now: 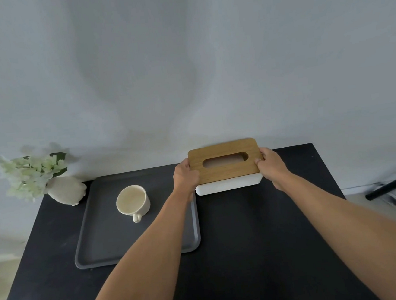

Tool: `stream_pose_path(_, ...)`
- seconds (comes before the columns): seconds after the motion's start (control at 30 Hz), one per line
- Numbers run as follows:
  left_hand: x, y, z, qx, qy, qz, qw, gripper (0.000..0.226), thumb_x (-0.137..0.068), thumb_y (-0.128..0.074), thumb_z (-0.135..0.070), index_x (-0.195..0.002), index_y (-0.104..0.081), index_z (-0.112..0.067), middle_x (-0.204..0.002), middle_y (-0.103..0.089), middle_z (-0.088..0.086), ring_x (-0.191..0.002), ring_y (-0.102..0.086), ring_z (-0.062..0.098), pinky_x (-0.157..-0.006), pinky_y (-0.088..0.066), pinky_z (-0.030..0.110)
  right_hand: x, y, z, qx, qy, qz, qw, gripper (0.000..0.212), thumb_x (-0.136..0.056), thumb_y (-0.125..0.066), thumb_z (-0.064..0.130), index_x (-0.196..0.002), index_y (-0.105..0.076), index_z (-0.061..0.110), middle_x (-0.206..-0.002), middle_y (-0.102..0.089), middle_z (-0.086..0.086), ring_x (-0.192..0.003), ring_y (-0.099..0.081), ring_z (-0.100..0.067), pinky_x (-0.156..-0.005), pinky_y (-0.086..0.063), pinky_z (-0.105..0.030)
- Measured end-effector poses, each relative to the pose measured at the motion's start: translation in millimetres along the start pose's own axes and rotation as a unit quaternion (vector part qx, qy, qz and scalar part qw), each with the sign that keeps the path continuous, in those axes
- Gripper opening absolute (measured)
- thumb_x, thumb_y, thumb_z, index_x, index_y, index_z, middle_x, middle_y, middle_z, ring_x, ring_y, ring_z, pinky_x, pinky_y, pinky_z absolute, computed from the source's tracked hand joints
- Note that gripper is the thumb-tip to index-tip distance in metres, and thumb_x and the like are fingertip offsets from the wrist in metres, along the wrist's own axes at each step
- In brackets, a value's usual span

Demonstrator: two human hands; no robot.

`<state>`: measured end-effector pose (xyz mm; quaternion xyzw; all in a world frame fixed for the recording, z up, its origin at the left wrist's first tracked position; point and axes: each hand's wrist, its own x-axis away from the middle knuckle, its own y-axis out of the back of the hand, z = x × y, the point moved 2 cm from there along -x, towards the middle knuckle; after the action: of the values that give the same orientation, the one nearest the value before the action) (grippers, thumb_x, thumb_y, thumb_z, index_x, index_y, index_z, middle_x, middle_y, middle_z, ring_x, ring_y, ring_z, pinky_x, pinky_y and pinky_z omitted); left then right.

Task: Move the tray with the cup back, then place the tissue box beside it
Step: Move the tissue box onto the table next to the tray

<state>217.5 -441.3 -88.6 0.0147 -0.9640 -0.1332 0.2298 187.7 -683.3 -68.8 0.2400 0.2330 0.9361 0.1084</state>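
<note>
A tray (pixel 110 250) is set on the tabletop (pixel 250 253), with a cup (pixel 132 201) on it. A tissue box (pixel 225 169) is placed just right of the tray, at the back edge. A vase (pixel 66 191) is found left of the tray.

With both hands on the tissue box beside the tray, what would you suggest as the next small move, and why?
Probably let go and draw both hands back. The tissue box appears to rest on the table right beside the tray holding the cup, with the left hand and right hand gripping its ends.
</note>
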Motion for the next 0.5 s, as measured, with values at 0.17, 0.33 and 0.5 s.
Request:
stream_pose_path(0.17, -4, -1, -5, -0.009, 0.000, 0.000, 1.000, 0.047, -0.076, -0.036, 0.011, -0.103, -0.070, -0.007, -0.088, -0.066, 0.004, -0.078, -0.056, 0.017, -0.067, -0.046, 0.033, -7, -1, 1, -0.003, 0.005, 0.001, 1.000, 0.041, -0.100, -0.046, 0.010, -0.141, -0.048, 0.015, -0.130, -0.060, -0.005, -0.115, -0.057, -0.023, -0.095, -0.048, -0.036)
stream_pose_path(0.33, -8, 0, -7, -0.010, 0.004, 0.004, 1.000, 0.052, -0.075, -0.036, 0.011, -0.102, -0.071, -0.014, -0.091, -0.070, 0.004, -0.080, -0.059, 0.018, -0.069, -0.049, 0.033, -7, 0, 1, -0.006, 0.002, 0.003, 1.000, 0.036, -0.100, -0.047, 0.010, -0.136, -0.051, 0.014, -0.127, -0.061, -0.006, -0.113, -0.057, -0.022, -0.090, -0.046, -0.033)
stream_pose_path(0.5, -3, 0, -11, -0.018, -0.004, 0.002, 1.000, 0.053, -0.076, -0.034, 0.013, -0.105, -0.070, -0.013, -0.087, -0.066, 0.006, -0.078, -0.055, 0.018, -0.067, -0.045, 0.033, -7, -1, 0, -0.003, 0.007, 0.008, 1.000, 0.038, -0.102, -0.046, 0.012, -0.139, -0.049, 0.014, -0.128, -0.060, -0.006, -0.114, -0.057, -0.022, -0.090, -0.045, -0.032)
